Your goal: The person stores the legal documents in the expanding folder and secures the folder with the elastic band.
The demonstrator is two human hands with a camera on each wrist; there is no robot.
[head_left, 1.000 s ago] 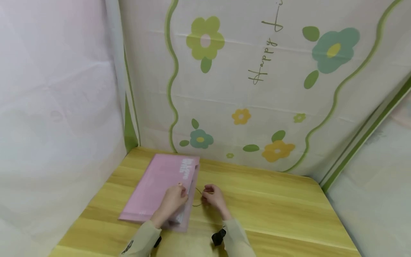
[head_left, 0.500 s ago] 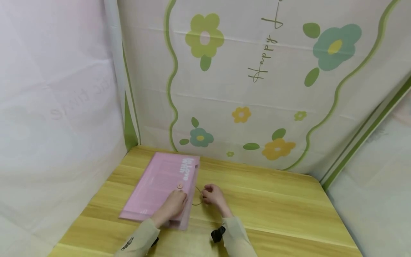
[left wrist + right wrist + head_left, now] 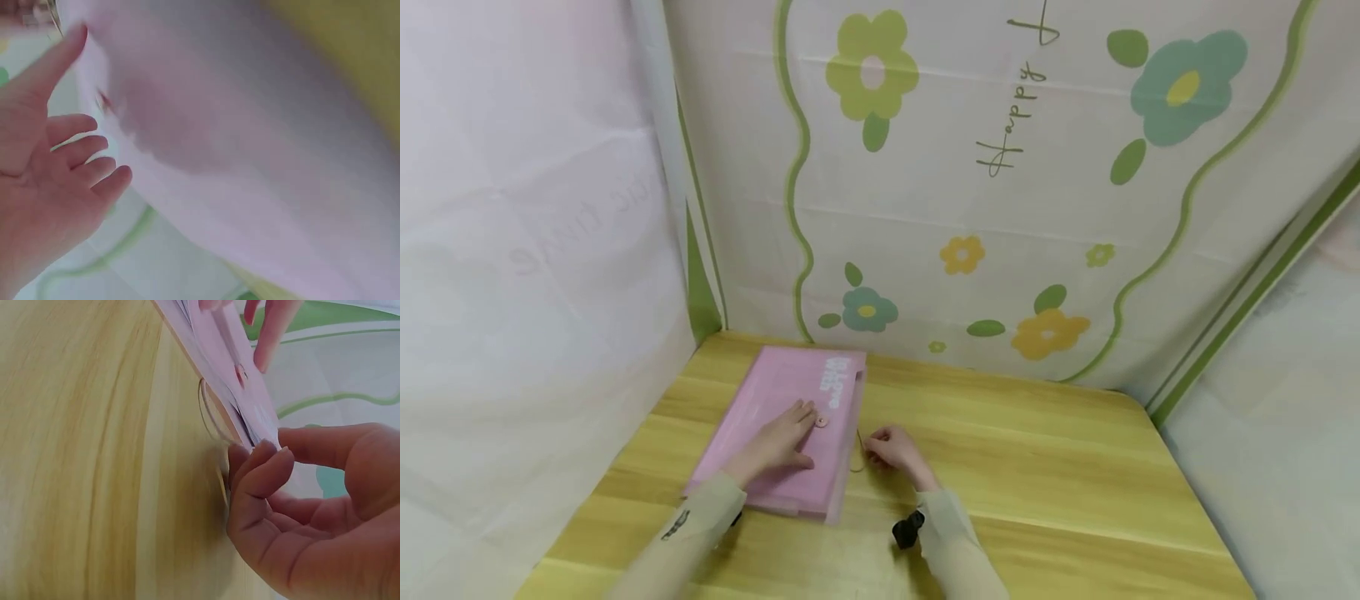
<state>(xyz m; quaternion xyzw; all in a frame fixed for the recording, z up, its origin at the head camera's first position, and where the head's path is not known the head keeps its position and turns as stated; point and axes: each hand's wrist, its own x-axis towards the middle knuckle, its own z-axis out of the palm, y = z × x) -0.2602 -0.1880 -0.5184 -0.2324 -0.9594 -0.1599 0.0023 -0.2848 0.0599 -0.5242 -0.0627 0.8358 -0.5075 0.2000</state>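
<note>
A pink document folder (image 3: pixel 797 379) with white lettering lies flat at the table's left. On its flap is a small round button (image 3: pixel 822 422). My left hand (image 3: pixel 782 437) is spread over the folder with its fingertips beside the button; in the left wrist view (image 3: pixel 62 150) its fingers look relaxed and grip nothing. Whether the palm touches the folder cannot be told. Just off the folder's right edge, my right hand (image 3: pixel 895 450) pinches a thin cord (image 3: pixel 206 409) that loops out from that edge. The fingertips hide the cord's end.
The wooden table (image 3: pixel 1037 467) stretches to the right of the folder. A white cloth with printed flowers (image 3: pixel 925 167) hangs behind it, and pale cloth hangs on both sides. A dark wrist camera (image 3: pixel 908 529) sits below the right sleeve.
My left hand has moved left and its curled fingers have spread, baring the button. The right hand stays by the folder's edge, shifted slightly nearer, with the cord. The head view has tilted down slightly.
</note>
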